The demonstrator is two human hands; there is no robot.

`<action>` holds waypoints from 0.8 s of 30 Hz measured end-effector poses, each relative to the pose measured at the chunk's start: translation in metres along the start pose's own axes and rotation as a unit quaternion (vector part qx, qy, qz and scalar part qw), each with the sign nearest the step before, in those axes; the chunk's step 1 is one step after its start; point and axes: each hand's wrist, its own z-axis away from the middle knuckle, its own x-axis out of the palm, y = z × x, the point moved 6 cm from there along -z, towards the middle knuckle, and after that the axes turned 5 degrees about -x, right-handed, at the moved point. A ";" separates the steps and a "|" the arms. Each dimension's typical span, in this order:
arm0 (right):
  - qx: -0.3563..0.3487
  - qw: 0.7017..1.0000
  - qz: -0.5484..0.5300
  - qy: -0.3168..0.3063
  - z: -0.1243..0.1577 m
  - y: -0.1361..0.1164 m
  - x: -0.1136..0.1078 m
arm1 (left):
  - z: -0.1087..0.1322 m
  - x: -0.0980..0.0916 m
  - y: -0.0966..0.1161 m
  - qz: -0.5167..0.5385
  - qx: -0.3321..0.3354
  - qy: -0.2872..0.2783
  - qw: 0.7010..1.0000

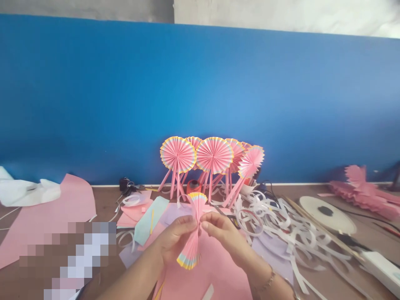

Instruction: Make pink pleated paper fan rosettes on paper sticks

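Both hands at the pinched middle of pleated pink paper.

One left hand, one right hand; one folded fan; at least six round fans, overlapping too much for an exact total; one disc, one bracelet; many white strips, too tangled to count.
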 end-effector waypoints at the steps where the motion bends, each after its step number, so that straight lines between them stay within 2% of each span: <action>1: 0.001 1.000 -0.017 0.009 0.000 0.002 0.002 | 0.000 -0.001 -0.003 -0.005 -0.005 0.009 1.000; 6: 0.001 0.998 -0.008 0.056 0.000 0.010 -0.003 | -0.001 -0.010 -0.007 -0.039 -0.029 0.053 0.997; 10: -0.036 0.990 0.124 0.057 -0.005 0.005 -0.017 | 0.003 -0.026 0.018 -0.018 -0.021 0.054 0.998; 12: -0.075 0.958 0.265 0.084 -0.009 -0.003 -0.026 | 0.007 -0.040 0.039 0.020 0.028 0.079 0.996; 14: -0.113 0.902 0.404 0.098 -0.017 -0.012 -0.028 | 0.010 -0.048 0.053 0.055 0.049 0.073 0.995; 16: -0.132 0.859 0.485 0.096 -0.027 -0.018 -0.022 | 0.013 -0.052 0.061 0.092 0.061 0.074 0.991; 19: -0.122 0.837 0.526 0.087 -0.046 -0.016 -0.009 | 0.015 -0.054 0.068 0.128 0.075 0.091 0.985; 24: -0.069 0.815 0.569 0.088 -0.070 0.009 0.008 | 0.015 -0.058 0.074 0.135 0.077 0.109 0.982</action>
